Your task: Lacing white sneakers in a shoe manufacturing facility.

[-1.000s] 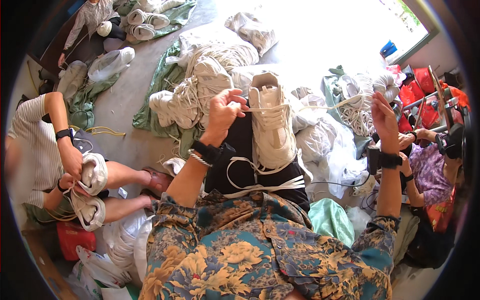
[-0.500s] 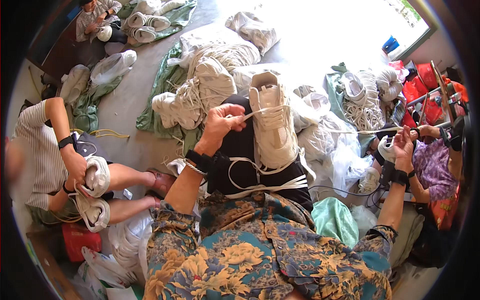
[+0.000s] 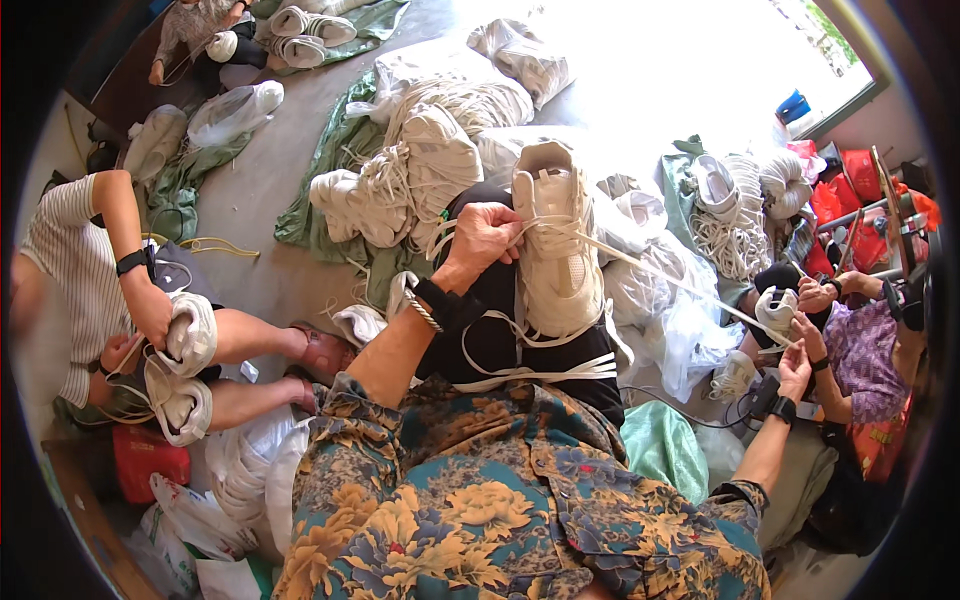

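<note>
A cream-white sneaker (image 3: 558, 265) rests upright on my dark-trousered lap, toe toward me, its lacing partly threaded near the tongue. Beside the sneaker's left eyelets, my left hand (image 3: 485, 240) is closed in a pinch on the shoelace. From the shoe's upper right side the white shoelace (image 3: 680, 288) stretches out in a straight line. Its far end is gripped between the closed fingers of my right hand (image 3: 793, 372), far off to the right with the arm extended. Loose white laces (image 3: 540, 378) lie across my lap below the toe.
Ahead lies a heap of white sneakers and laces (image 3: 420, 165) on green sacking. A co-worker in stripes (image 3: 85, 250) sits left holding shoes; another in purple (image 3: 865, 340) works close beside my right hand. Plastic bags (image 3: 690, 340) and a green bag (image 3: 665, 450) lie at right.
My left hand has moved right, in against the sneaker's eyelets. My right hand has come lower and nearer, and the lace to it now slopes down from the shoe. The view has shifted slightly.
</note>
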{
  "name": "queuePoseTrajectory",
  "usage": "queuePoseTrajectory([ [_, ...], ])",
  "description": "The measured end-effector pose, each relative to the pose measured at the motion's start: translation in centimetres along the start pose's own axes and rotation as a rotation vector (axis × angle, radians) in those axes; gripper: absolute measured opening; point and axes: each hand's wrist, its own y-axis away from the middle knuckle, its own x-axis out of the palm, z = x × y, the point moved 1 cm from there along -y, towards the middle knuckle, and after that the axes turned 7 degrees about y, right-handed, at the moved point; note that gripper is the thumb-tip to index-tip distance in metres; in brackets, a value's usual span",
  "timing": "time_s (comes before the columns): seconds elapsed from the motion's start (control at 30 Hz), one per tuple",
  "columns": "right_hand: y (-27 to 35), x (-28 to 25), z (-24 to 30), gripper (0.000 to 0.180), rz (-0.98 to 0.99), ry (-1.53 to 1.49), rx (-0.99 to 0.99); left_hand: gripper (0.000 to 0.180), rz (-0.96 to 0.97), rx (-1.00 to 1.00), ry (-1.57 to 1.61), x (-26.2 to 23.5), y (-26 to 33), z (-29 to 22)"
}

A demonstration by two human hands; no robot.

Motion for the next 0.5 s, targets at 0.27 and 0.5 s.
queuePoseTrajectory([
  [0.27,2.0,3.5,-9.5,0.018,0.020,0.043,0.159,0.014,0.012,-0.014,-0.008,-0.4,0.8,-0.2],
  [0.5,5.0,13.8,-17.5,0.019,0.354,0.159,0.373,0.014,-0.043,-0.042,0.037,-0.6,1.4,-0.4],
])
